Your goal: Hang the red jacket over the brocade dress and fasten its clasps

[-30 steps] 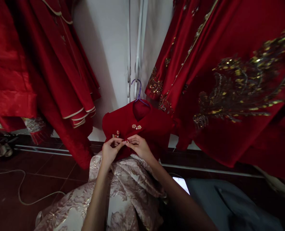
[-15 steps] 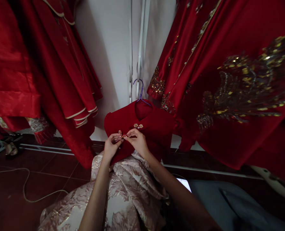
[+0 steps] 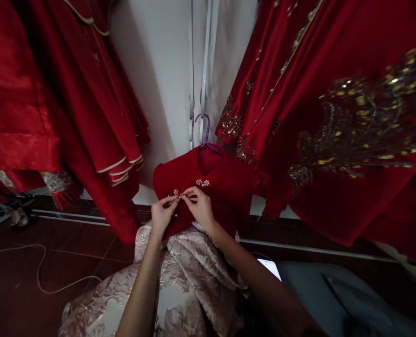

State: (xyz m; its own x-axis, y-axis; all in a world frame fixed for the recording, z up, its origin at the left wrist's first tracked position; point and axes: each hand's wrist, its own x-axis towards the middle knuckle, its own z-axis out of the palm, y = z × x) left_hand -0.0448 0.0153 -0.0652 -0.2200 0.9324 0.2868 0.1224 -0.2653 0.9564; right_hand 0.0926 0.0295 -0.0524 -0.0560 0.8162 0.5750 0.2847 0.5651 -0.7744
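At seven o'clock from the neckline of a red garment [image 3: 230, 187] on a purple hanger [image 3: 207, 134], the left hand [image 3: 161, 214] and right hand [image 3: 202, 207] meet fingertip to fingertip, both seemingly pinching a tiny reddish piece [image 3: 180, 195], too small to identify. The step looks like fine work on trim; a beaded ornament [image 3: 203, 183] sits near six o'clock below the neckline. The next move probably calls for a light, steady pinch.
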